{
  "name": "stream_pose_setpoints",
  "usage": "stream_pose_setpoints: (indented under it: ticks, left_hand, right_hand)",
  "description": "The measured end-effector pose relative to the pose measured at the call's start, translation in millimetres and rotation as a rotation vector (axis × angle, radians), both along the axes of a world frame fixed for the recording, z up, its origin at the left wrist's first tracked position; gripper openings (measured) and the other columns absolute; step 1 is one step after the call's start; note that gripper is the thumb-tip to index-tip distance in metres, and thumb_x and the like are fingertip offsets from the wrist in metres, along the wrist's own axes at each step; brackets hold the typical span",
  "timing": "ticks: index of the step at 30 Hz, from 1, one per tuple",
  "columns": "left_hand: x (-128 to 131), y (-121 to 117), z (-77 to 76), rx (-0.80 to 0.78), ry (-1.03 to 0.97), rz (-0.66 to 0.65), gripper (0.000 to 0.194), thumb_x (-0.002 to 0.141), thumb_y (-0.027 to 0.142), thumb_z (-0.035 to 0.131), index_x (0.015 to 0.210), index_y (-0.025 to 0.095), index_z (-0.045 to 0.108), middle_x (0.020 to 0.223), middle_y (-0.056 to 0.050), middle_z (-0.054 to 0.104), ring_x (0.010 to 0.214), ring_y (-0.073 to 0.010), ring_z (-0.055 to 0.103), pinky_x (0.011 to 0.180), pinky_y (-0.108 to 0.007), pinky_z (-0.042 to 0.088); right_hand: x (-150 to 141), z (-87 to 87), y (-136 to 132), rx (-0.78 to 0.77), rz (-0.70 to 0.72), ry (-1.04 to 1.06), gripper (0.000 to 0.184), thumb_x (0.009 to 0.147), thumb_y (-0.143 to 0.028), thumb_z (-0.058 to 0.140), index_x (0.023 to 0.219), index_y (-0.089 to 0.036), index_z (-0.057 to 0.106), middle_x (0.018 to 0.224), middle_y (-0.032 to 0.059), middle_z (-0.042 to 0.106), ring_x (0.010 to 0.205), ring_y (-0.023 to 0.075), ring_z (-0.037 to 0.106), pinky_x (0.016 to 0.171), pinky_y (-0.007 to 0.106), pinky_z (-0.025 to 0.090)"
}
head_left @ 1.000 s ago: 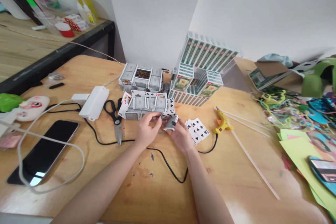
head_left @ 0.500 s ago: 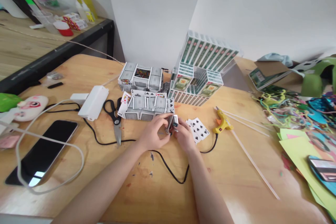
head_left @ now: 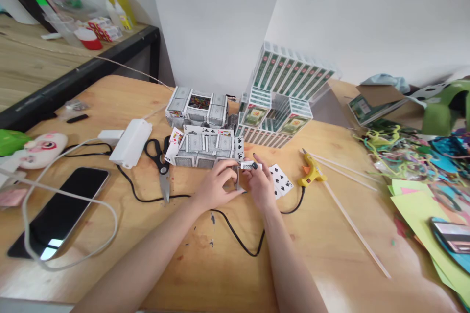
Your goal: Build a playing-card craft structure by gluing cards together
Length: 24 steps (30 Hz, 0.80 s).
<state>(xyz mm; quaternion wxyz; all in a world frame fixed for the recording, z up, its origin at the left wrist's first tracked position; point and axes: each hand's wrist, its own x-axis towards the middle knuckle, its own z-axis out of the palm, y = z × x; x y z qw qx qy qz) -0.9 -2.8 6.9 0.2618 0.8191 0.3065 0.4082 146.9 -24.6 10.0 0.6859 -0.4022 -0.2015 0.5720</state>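
Note:
My left hand (head_left: 215, 187) curls its thumb and fingers around a playing card (head_left: 232, 182) that stands on edge on the table. In my right hand (head_left: 262, 188) a small white piece of playing card (head_left: 248, 165) is pinched near the fingertips, beside the first card. Right behind my hands stands a box-like structure of playing cards (head_left: 205, 145), with a second card structure (head_left: 178, 103) behind it. Several loose spade cards (head_left: 281, 181) lie just right of my right hand.
Stacked green card boxes (head_left: 292, 71) rise at the back. Scissors (head_left: 163, 176) and a white power strip (head_left: 131, 144) lie left, a phone (head_left: 60, 210) farther left. A yellow glue gun (head_left: 310, 171) with a black cord and glue sticks (head_left: 358, 230) lies right, near coloured paper (head_left: 422, 225).
My right hand has shifted slightly right, drawing its card piece away from the card in my left hand. That card now shows upright between my left thumb and fingers.

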Motion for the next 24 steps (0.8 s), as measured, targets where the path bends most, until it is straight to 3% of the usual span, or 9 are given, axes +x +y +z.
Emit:
stream_pose_setpoints:
  ticks: [5, 10, 18, 24]
  left_hand:
    - [2.0, -3.3, 2.6, -0.026, 0.045, -0.069, 0.02, 0.072, 0.021, 0.066, 0.081, 0.02, 0.048, 0.118, -0.009, 0.052, 0.111, -0.0213, 0.051, 0.093, -0.036, 0.045]
    - [2.3, -4.6, 5.4, -0.024, 0.06, -0.091, 0.022, 0.069, 0.014, 0.064, 0.082, 0.02, 0.048, 0.12, -0.008, 0.051, 0.111, -0.0213, 0.052, 0.093, -0.035, 0.045]
    - [3.5, -3.4, -0.7, 0.006, 0.046, -0.01, 0.021, 0.069, 0.011, 0.063, 0.08, 0.02, 0.047, 0.119, -0.008, 0.053, 0.112, -0.0206, 0.051, 0.093, -0.036, 0.044]
    - [1.5, 1.0, -0.5, 0.058, 0.009, 0.122, 0.02, 0.068, 0.013, 0.064, 0.078, 0.02, 0.048, 0.112, -0.006, 0.056, 0.109, -0.0208, 0.05, 0.093, -0.038, 0.042]
  right_hand:
    - [-1.0, 0.4, 3.3, -0.002, -0.081, 0.037, 0.039, 0.069, -0.031, 0.07, 0.106, -0.023, 0.059, 0.09, 0.0022, 0.068, 0.075, 0.0105, 0.062, 0.067, 0.023, 0.048]
    - [-0.8, -0.5, 3.3, 0.029, -0.06, 0.01, 0.033, 0.072, -0.033, 0.068, 0.102, -0.022, 0.062, 0.095, 0.0023, 0.068, 0.083, 0.013, 0.062, 0.072, 0.026, 0.049]
    - [-2.2, 2.4, 1.4, 0.06, 0.012, -0.064, 0.036, 0.073, -0.039, 0.065, 0.104, -0.022, 0.062, 0.104, 0.0049, 0.067, 0.098, 0.0196, 0.061, 0.09, 0.037, 0.046]
    - [6.1, -2.7, 1.1, 0.04, -0.003, -0.142, 0.045, 0.073, -0.04, 0.065, 0.114, -0.023, 0.057, 0.107, 0.0064, 0.066, 0.09, 0.0203, 0.064, 0.085, 0.039, 0.048]
